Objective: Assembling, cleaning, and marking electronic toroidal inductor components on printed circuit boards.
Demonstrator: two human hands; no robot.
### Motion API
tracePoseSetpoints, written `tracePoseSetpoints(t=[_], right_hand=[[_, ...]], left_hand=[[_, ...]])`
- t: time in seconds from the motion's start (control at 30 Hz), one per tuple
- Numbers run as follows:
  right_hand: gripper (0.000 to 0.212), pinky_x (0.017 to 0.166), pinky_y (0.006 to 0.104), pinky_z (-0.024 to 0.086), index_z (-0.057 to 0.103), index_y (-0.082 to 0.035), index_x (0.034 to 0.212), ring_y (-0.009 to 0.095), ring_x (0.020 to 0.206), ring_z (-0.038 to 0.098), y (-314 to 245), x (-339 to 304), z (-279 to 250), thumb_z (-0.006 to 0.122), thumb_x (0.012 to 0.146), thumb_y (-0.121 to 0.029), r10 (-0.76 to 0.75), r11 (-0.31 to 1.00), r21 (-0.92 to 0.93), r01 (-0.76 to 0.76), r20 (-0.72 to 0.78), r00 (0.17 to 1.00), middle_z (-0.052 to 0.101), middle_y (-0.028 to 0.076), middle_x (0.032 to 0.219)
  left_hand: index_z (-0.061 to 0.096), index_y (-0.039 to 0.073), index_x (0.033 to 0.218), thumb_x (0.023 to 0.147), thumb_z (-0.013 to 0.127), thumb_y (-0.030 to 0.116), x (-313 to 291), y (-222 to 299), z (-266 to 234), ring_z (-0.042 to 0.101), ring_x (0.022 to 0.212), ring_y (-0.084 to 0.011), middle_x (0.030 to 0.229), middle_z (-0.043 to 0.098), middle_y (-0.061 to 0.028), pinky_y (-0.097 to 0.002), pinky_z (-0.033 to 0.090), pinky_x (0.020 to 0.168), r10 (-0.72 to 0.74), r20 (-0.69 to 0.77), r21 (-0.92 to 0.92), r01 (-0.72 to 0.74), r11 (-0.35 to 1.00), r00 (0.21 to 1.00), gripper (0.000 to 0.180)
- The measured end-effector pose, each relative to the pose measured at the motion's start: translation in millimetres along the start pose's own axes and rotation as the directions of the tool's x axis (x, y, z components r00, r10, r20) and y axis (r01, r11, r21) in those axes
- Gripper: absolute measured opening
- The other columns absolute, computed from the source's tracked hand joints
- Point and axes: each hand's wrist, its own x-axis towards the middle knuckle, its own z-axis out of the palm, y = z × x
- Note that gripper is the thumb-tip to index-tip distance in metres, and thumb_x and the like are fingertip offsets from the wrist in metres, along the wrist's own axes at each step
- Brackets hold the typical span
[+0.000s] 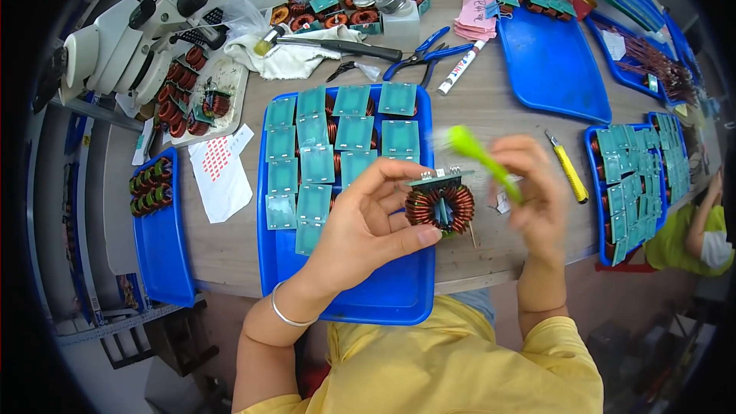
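One copper-wound toroidal coil (462, 203) is sitting at the fingertips of the left hand (356, 234), to the right of its palm and over the right edge of a blue tray (383, 303). The thumb is pressing the coil's lower side while the fingers are curling behind, so this hand is pinching it. A green circuit board (441, 182) is capping the coil, pins facing up. The right hand (538, 192), blurred, is gripping a lime-green brush (481, 156), whose pale bristles are hovering near the board, apart from it. Green-boarded coils (354, 133) are lying in the tray; a yellow utility knife (567, 169) is resting on the desk (491, 264), beyond the right hand.
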Motion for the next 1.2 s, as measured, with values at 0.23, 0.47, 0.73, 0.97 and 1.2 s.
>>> tracePoseSetpoints(t=[0.23,0.47,0.73,0.97,1.2], right_hand=[[0.02,0.044,0.025,0.027,0.064,0.006,0.074,0.011,0.047,0.042,-8.8,-2.4,-36.6,0.069,0.071,-0.013,-0.009,0.735,-0.678,-0.012,-0.029,1.0,0.046,0.005,0.051],[0.01,0.044,0.0241,0.027,0.064,0.004,0.076,0.009,0.048,0.041,0.4,3.5,-24.7,0.068,0.07,-0.004,-0.064,0.715,-0.691,0.106,0.087,0.994,0.045,0.005,0.053],[0.007,0.045,0.025,0.028,0.064,0.003,0.073,0.01,0.049,0.042,7.0,5.2,-20.8,0.066,0.069,-0.002,0.019,0.781,-0.623,-0.049,-0.054,0.998,0.049,0.005,0.055],[0.01,0.045,0.0263,0.032,0.064,0.002,0.072,0.012,0.049,0.045,7.5,4.2,-11.0,0.07,0.068,-0.005,-0.107,0.781,-0.623,0.039,-0.072,0.992,0.051,0.006,0.055],[0.012,0.043,0.0256,0.032,0.064,0.003,0.073,0.013,0.047,0.046,12.9,2.9,-9.5,0.07,0.069,-0.006,-0.187,0.783,-0.59,0.196,0.078,0.979,0.052,0.007,0.055]], left_hand=[[0.043,0.001,0.109,0.073,0.066,-0.007,3.7,-2.2,-2.1,0.052,0.102,-0.0177,0.109,0.047,-0.0093,-0.0293,0.049,0.084,0.116,-0.11,0.098,-0.106,0.99,0.987,0.044],[0.044,0.0,0.108,0.072,0.067,-0.006,8.0,-5.6,-7.0,0.054,0.098,-0.0171,0.105,0.05,-0.0107,-0.0313,0.051,0.082,0.285,-0.176,0.288,-0.228,0.93,0.942,0.043],[0.044,-0.001,0.106,0.073,0.065,-0.007,13.7,-7.6,-6.3,0.055,0.094,-0.015,0.102,0.052,-0.01,-0.0291,0.052,0.079,0.257,-0.209,0.24,-0.205,0.949,0.944,0.039],[0.043,0.0,0.107,0.073,0.063,-0.009,12.3,-8.2,-7.3,0.055,0.092,-0.0155,0.1,0.051,-0.0095,-0.0292,0.053,0.079,0.261,-0.184,0.252,-0.211,0.945,0.948,0.04],[0.043,-0.001,0.107,0.074,0.064,-0.008,9.2,-7.4,-3.9,0.054,0.094,-0.0149,0.1,0.052,-0.0099,-0.0291,0.052,0.08,0.288,-0.207,0.316,-0.214,0.924,0.935,0.039]])
